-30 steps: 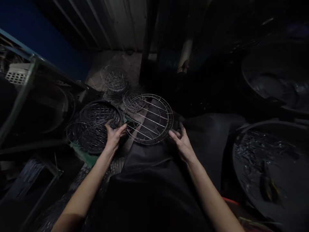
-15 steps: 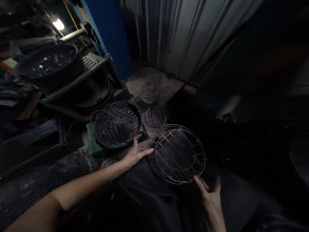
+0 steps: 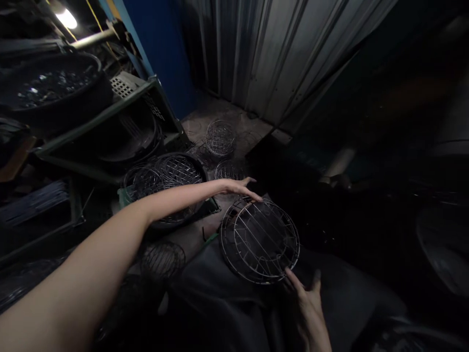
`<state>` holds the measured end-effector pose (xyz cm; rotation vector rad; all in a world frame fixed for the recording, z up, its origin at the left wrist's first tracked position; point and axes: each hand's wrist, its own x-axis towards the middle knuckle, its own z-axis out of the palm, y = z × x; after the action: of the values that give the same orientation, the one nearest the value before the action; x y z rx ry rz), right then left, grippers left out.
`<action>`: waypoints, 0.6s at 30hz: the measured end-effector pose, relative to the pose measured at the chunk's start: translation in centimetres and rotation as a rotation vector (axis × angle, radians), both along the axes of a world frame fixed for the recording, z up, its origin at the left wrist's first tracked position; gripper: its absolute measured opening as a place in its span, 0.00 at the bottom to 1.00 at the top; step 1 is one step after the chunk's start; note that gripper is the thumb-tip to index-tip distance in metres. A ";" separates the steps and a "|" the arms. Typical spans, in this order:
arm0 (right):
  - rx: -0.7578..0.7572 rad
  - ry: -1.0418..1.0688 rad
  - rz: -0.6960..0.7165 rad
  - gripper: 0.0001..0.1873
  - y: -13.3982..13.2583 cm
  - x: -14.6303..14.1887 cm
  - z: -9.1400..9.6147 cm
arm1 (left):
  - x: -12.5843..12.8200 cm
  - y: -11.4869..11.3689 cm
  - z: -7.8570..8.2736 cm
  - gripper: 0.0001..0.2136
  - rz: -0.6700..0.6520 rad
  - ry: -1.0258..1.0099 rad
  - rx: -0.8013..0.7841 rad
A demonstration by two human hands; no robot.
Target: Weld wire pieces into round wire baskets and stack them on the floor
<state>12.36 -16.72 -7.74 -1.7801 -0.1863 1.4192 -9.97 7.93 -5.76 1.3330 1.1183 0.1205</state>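
A round wire basket (image 3: pixel 258 239), with an outer ring, an inner ring and parallel bars, rests tilted over dark cloth on my lap. My right hand (image 3: pixel 309 305) holds its near right rim; one fingertip lies on the wire, another finger sticks up apart, and the rest are partly hidden. Across the far side reaches my left hand (image 3: pixel 240 187), fingers stretched and spread, one fingertip at the basket's far rim. My left forearm covers part of a dark tub (image 3: pixel 201 168) heaped with wire grids (image 3: pixel 179 168).
More wire baskets (image 3: pixel 220 138) stand on the floor (image 3: pixel 198 115) ahead. Another wire grid (image 3: pixel 163 259) lies at lower left. A green crate rack (image 3: pixel 98 117) at left carries a black basin (image 3: pixel 54 110) of small shiny parts. Corrugated metal sheeting (image 3: pixel 234 54) rises behind.
My left hand has moved from the basket's left side to its far rim, its forearm now crossing the tub. My right hand stays on the near rim. The view has shifted slightly right.
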 end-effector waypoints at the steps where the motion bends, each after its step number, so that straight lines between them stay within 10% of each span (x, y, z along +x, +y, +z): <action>1: -0.001 0.000 -0.012 0.69 0.1 -0.1 -0.1 | 0.7 0.5 -0.2 0.50 -0.055 0.009 -0.012; 18: 0.113 0.297 -0.315 0.61 -3.1 -2.6 0.4 | 3.1 3.2 -0.2 0.45 -0.254 0.124 -0.044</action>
<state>9.80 -19.78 -7.33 -1.4148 0.1612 1.3919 -6.90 11.11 -5.92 1.4460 1.0393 -0.1744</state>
